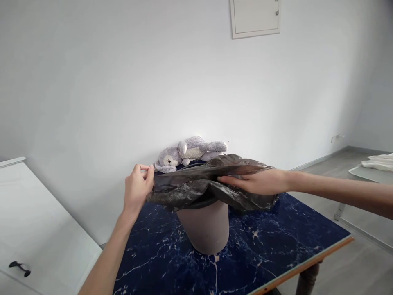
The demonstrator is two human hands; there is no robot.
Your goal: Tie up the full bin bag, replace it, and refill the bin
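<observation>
A grey bin (205,227) stands on a dark blue marbled table (270,241). A dark grey plastic bag (196,182) is spread over the bin's top. My left hand (137,189) pinches the bag's left edge, fingers closed. My right hand (260,181) reaches in from the right, fingers stretched along the bag's opening and tucked partly under a fold. Behind the bin, a grey plush toy (190,152) lies on the table against the wall.
A white cabinet (33,229) with a black handle (20,268) stands at the left. The white wall is close behind the table. A white panel (254,17) hangs high on the wall. At the far right is a pale surface (373,170) with white cloth.
</observation>
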